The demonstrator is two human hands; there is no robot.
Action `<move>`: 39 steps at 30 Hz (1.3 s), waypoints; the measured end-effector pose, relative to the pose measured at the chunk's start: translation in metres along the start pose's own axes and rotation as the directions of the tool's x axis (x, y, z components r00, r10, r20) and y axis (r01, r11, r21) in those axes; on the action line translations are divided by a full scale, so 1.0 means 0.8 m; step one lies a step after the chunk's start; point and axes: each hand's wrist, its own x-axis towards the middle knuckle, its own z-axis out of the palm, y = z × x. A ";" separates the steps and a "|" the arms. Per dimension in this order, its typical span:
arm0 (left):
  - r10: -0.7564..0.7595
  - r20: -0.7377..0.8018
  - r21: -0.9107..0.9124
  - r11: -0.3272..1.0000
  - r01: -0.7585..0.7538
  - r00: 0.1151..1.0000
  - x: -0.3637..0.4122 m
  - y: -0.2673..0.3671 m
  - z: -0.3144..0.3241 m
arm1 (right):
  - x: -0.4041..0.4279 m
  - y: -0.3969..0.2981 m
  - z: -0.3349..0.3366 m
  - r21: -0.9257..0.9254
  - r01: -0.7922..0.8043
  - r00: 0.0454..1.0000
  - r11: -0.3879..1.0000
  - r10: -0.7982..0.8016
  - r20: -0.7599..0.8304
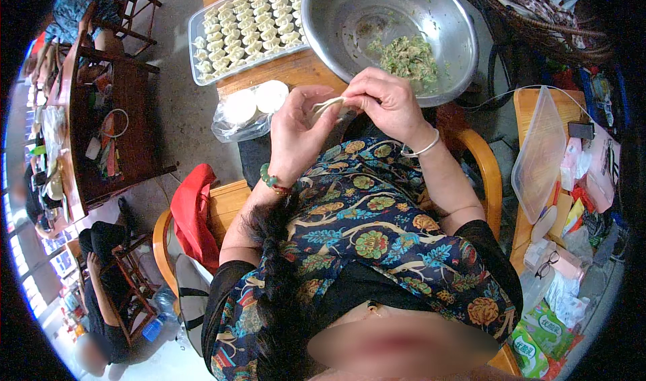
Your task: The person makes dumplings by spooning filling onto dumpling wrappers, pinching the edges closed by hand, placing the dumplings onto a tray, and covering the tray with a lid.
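Between my two hands is a folded dumpling wrapper (pixel 327 106), its edges pressed together. My left hand (pixel 303 129) cups it from the left, the thumb along its near side. The fingertips of my right hand (pixel 386 98) pinch its right end; any filling inside is hidden. Just beyond my right hand stands a large steel basin (pixel 343 33) with a heap of chopped green filling (pixel 409 60) in it. Round white wrappers (pixel 272 96) lie in a clear plastic bag (pixel 227 131) left of my left hand. Farther off, a clear plastic tray (pixel 197 73) holds rows of shaped dumplings (pixel 252 25).
Tray and basin stand on a wooden surface (pixel 242 82). Chair armrests (pixel 487 169) curve at both sides, with a red cloth (pixel 194 214) at the left. A clear lid (pixel 537 154) leans among clutter at right. A seated person (pixel 106 290) is at lower left.
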 end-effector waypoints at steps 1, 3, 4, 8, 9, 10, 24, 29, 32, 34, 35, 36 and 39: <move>-0.035 -0.030 -0.194 0.981 0.029 0.999 0.000 0.001 0.001 | -0.001 0.000 0.000 -0.003 -0.046 0.998 0.999 0.046 -0.036; -0.046 -0.039 -0.233 0.972 0.035 0.998 0.000 -0.001 0.001 | 0.001 -0.002 -0.001 -0.028 -0.022 0.998 0.999 0.020 -0.062; -0.057 -0.046 -0.271 0.962 0.042 0.997 0.000 -0.002 0.001 | 0.003 -0.004 -0.002 -0.053 0.001 0.996 0.999 -0.005 -0.087; -0.018 -0.052 -0.143 0.990 0.010 0.998 -0.001 -0.006 -0.001 | 0.006 -0.017 -0.002 -0.081 0.083 0.988 0.993 -0.092 -0.122; 0.000 -0.058 -0.061 0.998 -0.004 0.998 -0.002 -0.006 -0.001 | 0.006 -0.023 -0.003 -0.058 -0.019 0.996 0.998 0.014 -0.088; 0.019 -0.063 0.022 1.000 -0.018 0.998 -0.002 -0.005 -0.002 | 0.006 -0.026 -0.003 -0.038 -0.121 0.992 0.992 0.119 -0.051; 0.022 -0.017 0.064 0.998 -0.021 1.000 0.000 0.000 0.001 | 0.007 -0.015 -0.003 -0.122 0.056 0.997 0.991 -0.062 -0.044; -0.008 -0.065 -0.180 0.984 -0.004 0.998 0.000 0.000 0.002 | 0.009 -0.021 -0.006 -0.123 0.029 0.997 0.992 -0.037 -0.061; 0.036 -0.077 0.020 0.999 -0.035 0.996 -0.002 0.004 0.001 | 0.010 -0.024 -0.005 -0.117 0.092 0.994 0.989 -0.099 -0.050; 0.085 -0.077 0.125 0.989 -0.074 0.993 -0.002 0.002 0.002 | 0.010 -0.023 -0.004 -0.118 0.139 0.989 0.983 -0.144 -0.038; 0.085 -0.077 0.125 0.989 -0.075 0.993 -0.002 0.001 0.001 | 0.011 -0.027 -0.003 -0.119 0.139 0.989 0.983 -0.144 -0.039; 0.088 -0.053 0.194 0.978 -0.076 0.995 -0.003 0.000 -0.002 | 0.011 -0.032 -0.001 -0.080 0.025 0.999 0.996 -0.029 -0.046; 0.106 -0.007 0.337 0.936 -0.098 0.994 -0.005 0.012 -0.003 | 0.013 -0.032 0.000 -0.095 0.005 0.999 0.995 -0.010 -0.052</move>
